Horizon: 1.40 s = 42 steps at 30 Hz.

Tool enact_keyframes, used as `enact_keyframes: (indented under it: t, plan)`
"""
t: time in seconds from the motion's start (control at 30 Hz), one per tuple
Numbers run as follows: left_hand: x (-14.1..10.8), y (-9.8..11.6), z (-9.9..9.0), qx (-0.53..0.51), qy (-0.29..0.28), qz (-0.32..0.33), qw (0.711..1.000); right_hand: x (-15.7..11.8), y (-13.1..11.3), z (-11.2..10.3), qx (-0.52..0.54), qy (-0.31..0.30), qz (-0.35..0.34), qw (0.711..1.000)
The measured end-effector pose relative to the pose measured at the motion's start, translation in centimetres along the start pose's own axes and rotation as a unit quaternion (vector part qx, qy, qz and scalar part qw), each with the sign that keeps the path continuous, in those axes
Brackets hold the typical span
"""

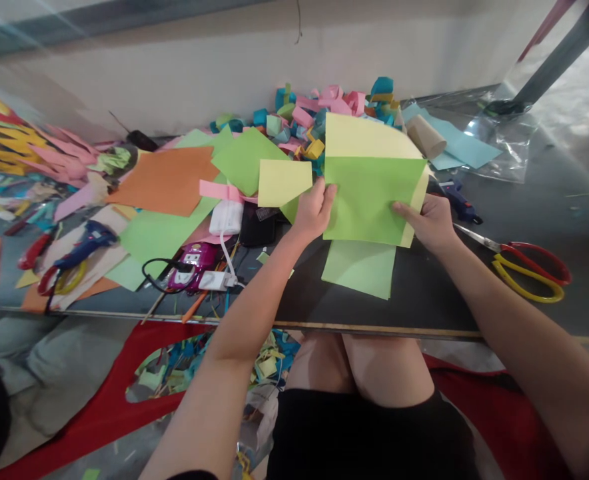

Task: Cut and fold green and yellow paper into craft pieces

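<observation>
A bright green sheet of paper (369,200) is held up above the table, with a pale yellow sheet (364,137) showing behind its top and right edges. At the green sheet's left edge, my left hand (316,208) is closed, thumb in front. My right hand (430,220) pinches the right side, its thumb on the green face and its other fingers hidden behind. Below the held papers lies a light green sheet (358,268). A smaller pale yellow piece (284,183) is just left of my left hand. Scissors (532,270) with red and yellow handles rest beyond my right forearm.
Curled paper strips (304,117) are heaped at the back. A cardboard tube (426,135) and a blue glue gun (459,200) lie to the right. Leftward are an orange sheet (167,177), a purple power strip (194,263) with cords, and another blue glue gun (87,243).
</observation>
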<state>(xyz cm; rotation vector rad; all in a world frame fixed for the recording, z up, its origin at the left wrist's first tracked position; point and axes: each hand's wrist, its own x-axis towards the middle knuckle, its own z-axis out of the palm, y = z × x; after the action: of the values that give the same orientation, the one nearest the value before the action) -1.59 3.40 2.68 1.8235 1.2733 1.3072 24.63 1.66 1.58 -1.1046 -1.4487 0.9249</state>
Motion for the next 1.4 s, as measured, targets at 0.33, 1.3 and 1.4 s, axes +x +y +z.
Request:
enact_keyframes:
  t: [0.33, 1.3, 1.4]
  plan:
    - [0.5, -1.9, 0.6, -0.003, 0.009, -0.031, 0.999, -0.4, 0.7, 1.0, -0.080, 0.043, -0.007, 0.996]
    - [-0.1, -0.1, 1.4, -0.291, -0.040, -0.244, 0.924, -0.3, 0.3, 2.0, 0.053, 0.018, 0.071, 0.996]
    - [-0.1, 0.0, 1.2, -0.287, -0.068, -0.238, 0.925, -0.4, -0.1, 1.9, 0.033, 0.021, 0.043, 0.998]
